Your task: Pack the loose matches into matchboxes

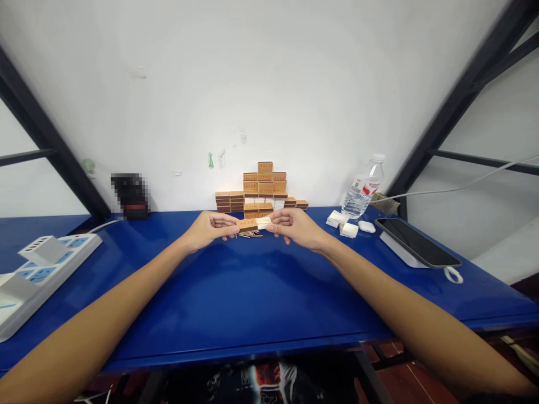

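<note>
My left hand point(210, 229) pinches the orange-brown sleeve of a matchbox point(247, 225) held just above the blue table point(252, 292). My right hand point(295, 227) pinches the pale inner tray point(264, 222), which sticks out of the sleeve toward the right. A few loose matches point(249, 234) lie on the table right under the box. Behind them, against the white wall, stands a stack of several matchboxes point(261, 192).
A white power strip point(42, 269) with a plugged charger lies at the left edge. At the right are a water bottle point(362, 188), small white boxes point(343, 223), an earbud case point(366, 226), and a phone point(416, 242) on a white stand. Black frame bars cross both sides.
</note>
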Demonstrator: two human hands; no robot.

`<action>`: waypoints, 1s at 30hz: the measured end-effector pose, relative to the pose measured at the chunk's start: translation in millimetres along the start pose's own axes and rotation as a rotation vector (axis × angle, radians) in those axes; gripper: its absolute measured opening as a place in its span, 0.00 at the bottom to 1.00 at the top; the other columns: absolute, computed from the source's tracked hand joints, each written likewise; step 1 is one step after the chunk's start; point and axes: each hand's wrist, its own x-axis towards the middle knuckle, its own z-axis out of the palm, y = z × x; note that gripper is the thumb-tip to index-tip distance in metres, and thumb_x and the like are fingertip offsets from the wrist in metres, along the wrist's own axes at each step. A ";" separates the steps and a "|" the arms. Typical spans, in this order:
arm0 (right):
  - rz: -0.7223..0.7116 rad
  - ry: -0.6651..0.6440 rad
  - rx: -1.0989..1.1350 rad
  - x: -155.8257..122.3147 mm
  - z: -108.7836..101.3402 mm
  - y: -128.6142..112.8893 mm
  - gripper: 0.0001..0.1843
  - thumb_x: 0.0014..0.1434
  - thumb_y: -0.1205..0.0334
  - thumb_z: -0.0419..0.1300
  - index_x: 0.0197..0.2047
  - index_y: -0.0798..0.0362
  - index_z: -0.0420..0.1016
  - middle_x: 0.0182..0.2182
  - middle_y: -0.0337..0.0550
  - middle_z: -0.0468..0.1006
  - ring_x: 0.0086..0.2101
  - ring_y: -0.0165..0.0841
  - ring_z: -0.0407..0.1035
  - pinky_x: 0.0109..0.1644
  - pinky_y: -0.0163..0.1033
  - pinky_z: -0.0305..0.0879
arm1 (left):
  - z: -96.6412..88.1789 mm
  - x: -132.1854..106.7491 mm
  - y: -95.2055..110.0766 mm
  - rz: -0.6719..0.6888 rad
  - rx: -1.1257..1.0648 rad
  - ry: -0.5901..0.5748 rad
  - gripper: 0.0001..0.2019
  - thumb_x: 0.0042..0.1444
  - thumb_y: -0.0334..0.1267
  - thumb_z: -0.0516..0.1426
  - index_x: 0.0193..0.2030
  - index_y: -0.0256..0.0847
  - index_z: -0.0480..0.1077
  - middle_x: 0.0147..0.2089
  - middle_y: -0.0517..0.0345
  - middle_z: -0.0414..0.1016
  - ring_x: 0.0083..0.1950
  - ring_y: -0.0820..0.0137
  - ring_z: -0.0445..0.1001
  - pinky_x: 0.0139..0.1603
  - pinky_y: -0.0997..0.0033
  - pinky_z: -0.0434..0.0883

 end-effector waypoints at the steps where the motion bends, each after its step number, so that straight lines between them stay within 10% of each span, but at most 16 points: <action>1: -0.001 -0.003 0.011 0.6 0.3 1.5 0.23 0.55 0.49 0.73 0.46 0.56 0.77 0.34 0.46 0.80 0.29 0.30 0.72 0.21 0.32 0.66 | 0.7 0.1 -0.7 0.002 -0.004 0.011 0.20 0.53 0.45 0.70 0.50 0.36 0.82 0.38 0.48 0.85 0.34 0.69 0.80 0.34 0.72 0.76; 12: -0.085 0.041 0.058 -4.2 35.0 6.4 0.31 0.59 0.42 0.67 0.60 0.51 0.76 0.44 0.51 0.79 0.41 0.40 0.74 0.27 0.37 0.75 | 25.1 -1.5 -9.7 0.032 -0.069 0.099 0.25 0.55 0.50 0.69 0.55 0.36 0.80 0.45 0.45 0.85 0.42 0.61 0.83 0.35 0.68 0.78; 20: -0.066 -0.053 0.068 -15.2 56.0 7.3 0.48 0.67 0.49 0.62 0.80 0.42 0.39 0.54 0.50 0.75 0.48 0.40 0.73 0.45 0.49 0.81 | 45.8 -9.9 -7.5 0.171 0.058 0.176 0.23 0.63 0.50 0.64 0.60 0.41 0.77 0.55 0.49 0.83 0.53 0.57 0.82 0.53 0.61 0.78; 25: -0.039 0.003 -0.041 -7.1 43.4 13.6 0.44 0.64 0.54 0.65 0.77 0.45 0.51 0.61 0.53 0.71 0.43 0.37 0.74 0.39 0.44 0.79 | 17.6 10.9 -8.2 0.192 0.236 0.280 0.23 0.64 0.50 0.62 0.59 0.38 0.77 0.53 0.47 0.83 0.52 0.59 0.81 0.50 0.64 0.77; 30: -0.085 0.126 -0.274 2.0 25.8 22.1 0.19 0.63 0.63 0.64 0.57 0.53 0.75 0.54 0.51 0.78 0.38 0.33 0.75 0.49 0.45 0.75 | -31.2 53.5 -9.8 0.268 0.568 0.445 0.19 0.69 0.46 0.56 0.58 0.38 0.76 0.55 0.47 0.82 0.49 0.62 0.80 0.48 0.65 0.74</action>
